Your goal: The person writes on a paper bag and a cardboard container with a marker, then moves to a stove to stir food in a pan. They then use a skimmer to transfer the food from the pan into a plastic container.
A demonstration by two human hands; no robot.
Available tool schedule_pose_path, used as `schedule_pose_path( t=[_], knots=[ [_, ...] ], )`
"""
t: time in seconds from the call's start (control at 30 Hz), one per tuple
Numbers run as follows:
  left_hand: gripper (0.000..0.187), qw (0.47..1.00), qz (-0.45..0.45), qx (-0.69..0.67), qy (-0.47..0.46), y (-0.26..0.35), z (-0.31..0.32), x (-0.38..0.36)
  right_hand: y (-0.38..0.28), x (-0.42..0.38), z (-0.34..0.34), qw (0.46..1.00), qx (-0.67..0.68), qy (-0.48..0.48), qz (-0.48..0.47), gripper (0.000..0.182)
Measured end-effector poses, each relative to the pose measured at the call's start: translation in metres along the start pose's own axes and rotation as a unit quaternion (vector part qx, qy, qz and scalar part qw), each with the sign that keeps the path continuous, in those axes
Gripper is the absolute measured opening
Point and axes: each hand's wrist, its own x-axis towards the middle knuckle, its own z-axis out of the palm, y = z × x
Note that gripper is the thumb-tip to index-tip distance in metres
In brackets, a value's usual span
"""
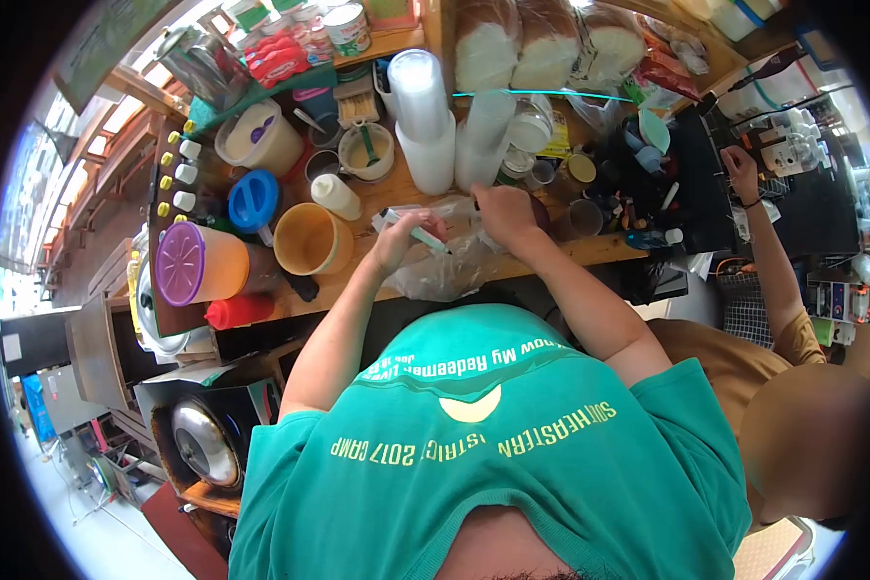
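My left hand (pixel 396 242) is closed around a slim white object with dark ends (pixel 427 238), whose kind I cannot make out. Beneath it, a crumpled clear plastic bag (pixel 435 275) spreads over the table's front edge. My right hand (pixel 508 217) is curled shut beside the bag, at the foot of a leaning stack of clear plastic cups (pixel 485 135); its fingertips hide whatever they grip. A taller cup stack (pixel 423 130) stands just left of that one. Left of my left hand are a white squeeze bottle (pixel 336 197) and an open tan tub (pixel 311 239).
Bagged bread loaves (pixel 548 48) sit at the back. On the left are a purple-lidded container (pixel 198 264), a blue-lidded one (pixel 253 200) and a red bottle (pixel 239 310). To my right, another person's hand (pixel 740 172) reaches over a black surface (pixel 696 184).
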Motion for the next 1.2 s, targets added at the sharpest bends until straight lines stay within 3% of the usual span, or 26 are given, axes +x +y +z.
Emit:
schedule_pose_path(
  t=[0.1, 0.17, 0.2, 0.27, 0.37, 0.5, 0.57, 0.63, 0.67, 0.7, 0.77, 0.8, 0.93, 1.03, 1.1, 1.13, 1.2],
  knots=[
    [0.044, 0.995, 0.035, 0.09, 0.023, -0.026, -0.021, 0.018, 0.009, 0.0, 0.012, 0.996, 0.063, 0.007, -0.069, 0.012],
    [0.044, 0.996, 0.034, 0.063, 0.053, -0.036, -0.025, 0.023, 0.013, -0.002, 0.021, 0.977, 0.074, -0.076, -0.183, 0.018],
    [0.044, 0.995, 0.042, 0.054, 0.072, -0.04, -0.027, 0.026, 0.015, -0.003, 0.029, 0.977, 0.076, -0.079, -0.184, 0.018],
    [0.044, 0.993, 0.048, 0.044, 0.096, -0.046, -0.032, 0.029, 0.019, -0.005, 0.044, 0.989, 0.028, -0.124, -0.078, 0.026],
    [0.039, 0.987, 0.008, 0.106, 0.122, -0.054, -0.043, 0.031, 0.015, -0.001, 0.034, 0.984, 0.064, -0.165, -0.007, 0.036],
    [0.038, 0.976, 0.085, 0.135, 0.145, -0.035, -0.033, 0.011, 0.008, 0.002, 0.036, 0.981, 0.08, -0.174, 0.045, 0.049],
    [0.038, 0.977, 0.122, 0.109, 0.135, -0.025, -0.033, -0.002, 0.011, 0.0, 0.042, 0.97, 0.133, -0.194, 0.062, 0.071],
    [0.038, 0.971, 0.011, 0.187, 0.147, -0.01, -0.034, -0.014, 0.015, -0.003, 0.053, 0.964, 0.166, -0.196, 0.07, 0.08],
    [0.035, 0.949, 0.026, 0.231, 0.212, -0.01, -0.033, -0.012, 0.016, -0.004, 0.059, 0.956, 0.199, -0.198, 0.081, 0.09],
    [0.035, 0.949, 0.026, 0.232, 0.211, -0.007, -0.029, -0.01, 0.014, -0.005, 0.058, 0.956, 0.2, -0.197, 0.082, 0.09],
    [0.034, 0.938, 0.116, 0.142, 0.294, 0.007, -0.013, -0.003, 0.005, -0.008, 0.053, 0.944, 0.22, -0.219, 0.107, 0.101],
    [0.029, 0.943, 0.159, 0.077, 0.281, 0.011, 0.003, 0.007, 0.0, -0.012, 0.055, 0.944, 0.221, -0.217, 0.11, 0.101],
    [0.023, 0.957, 0.136, 0.004, 0.255, -0.015, 0.032, 0.037, -0.014, -0.019, 0.08, 0.951, 0.214, -0.154, 0.162, 0.095],
    [0.022, 0.963, 0.098, -0.003, 0.252, -0.066, 0.017, 0.051, -0.018, -0.018, 0.081, 0.945, 0.202, -0.157, 0.201, 0.087],
    [0.025, 0.95, 0.038, -0.035, 0.309, -0.089, 0.005, 0.051, -0.021, -0.022, 0.077, 0.944, 0.189, -0.172, 0.21, 0.084],
    [0.025, 0.95, 0.036, -0.037, 0.308, -0.094, 0.0, 0.052, -0.022, -0.026, 0.077, 0.949, 0.175, -0.172, 0.198, 0.083],
    [0.026, 0.948, 0.068, 0.094, 0.297, -0.102, -0.008, 0.055, -0.024, -0.032, 0.083, 0.954, 0.159, -0.174, 0.185, 0.083]
  ],
)
